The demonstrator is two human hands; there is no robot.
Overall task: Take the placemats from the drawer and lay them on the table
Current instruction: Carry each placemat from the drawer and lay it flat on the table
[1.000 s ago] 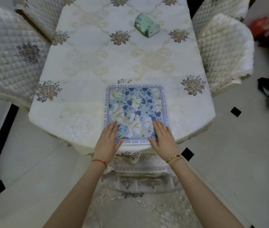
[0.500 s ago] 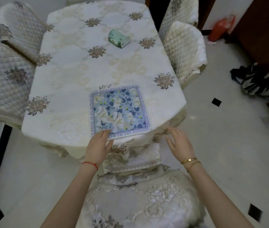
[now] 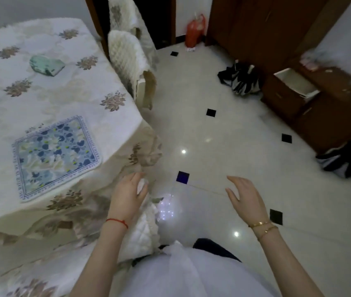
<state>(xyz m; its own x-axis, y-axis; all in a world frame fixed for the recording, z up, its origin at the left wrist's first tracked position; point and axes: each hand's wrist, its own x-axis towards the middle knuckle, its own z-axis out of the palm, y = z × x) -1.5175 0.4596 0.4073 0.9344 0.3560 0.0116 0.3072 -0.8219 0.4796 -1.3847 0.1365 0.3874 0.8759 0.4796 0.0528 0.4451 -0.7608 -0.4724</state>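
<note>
Blue floral placemat (image 3: 56, 156) lies flat on the surface (image 3: 48, 99), near its front edge. Left hand (image 3: 128, 195) and right hand (image 3: 244, 197) hang over the floor, off the mat, fingers loosely apart and holding nothing. An open drawer (image 3: 296, 84) shows in the wooden cabinet (image 3: 329, 116) to the right; its contents cannot be made out. Judged by appearance, a placemat is thin, light and flexible: grip it at two opposite edges, keeping it level to prevent sagging.
</note>
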